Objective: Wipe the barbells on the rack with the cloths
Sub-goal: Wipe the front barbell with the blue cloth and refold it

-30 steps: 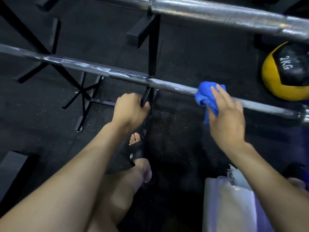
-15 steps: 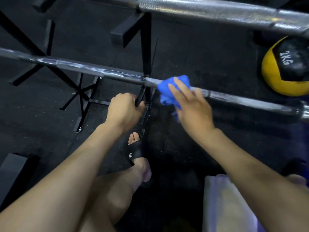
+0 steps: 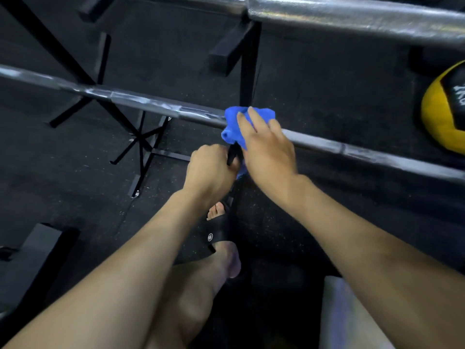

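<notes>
View from a head camera, looking down at two bare arms over a dark rubber gym floor (image 3: 327, 79). Lower barbell (image 3: 141, 102) running across the middle from upper left to lower right, resting on a black rack (image 3: 247, 71). Second, thicker barbell (image 3: 352, 16) across the top edge, nearer the camera and blurred.

Right hand (image 3: 269, 152) pressing a blue cloth (image 3: 232, 128) onto the lower barbell, fingers laid mostly straight over the cloth and bar, cloth bunched under the palm with a tail hanging down below. Whether the thumb wraps beneath the bar: cannot tell.

Compared with a second ago: cloth and right hand now further left along the bar, right at the rack upright, where earlier well to the right of it, closer to the yellow and black medicine ball (image 3: 445, 109). Half a second ago, already beside the upright; now slightly further, just above the left hand.

Left hand (image 3: 211, 170) curled tightly round a black part of the rack below the bar, in the same place as before, now almost touching the right hand.

Below the hands: a foot in a black slide sandal (image 3: 216, 233), a bare leg, and a pale cloth-like shape (image 3: 347, 316) at lower right, partly hidden by the right forearm.
</notes>
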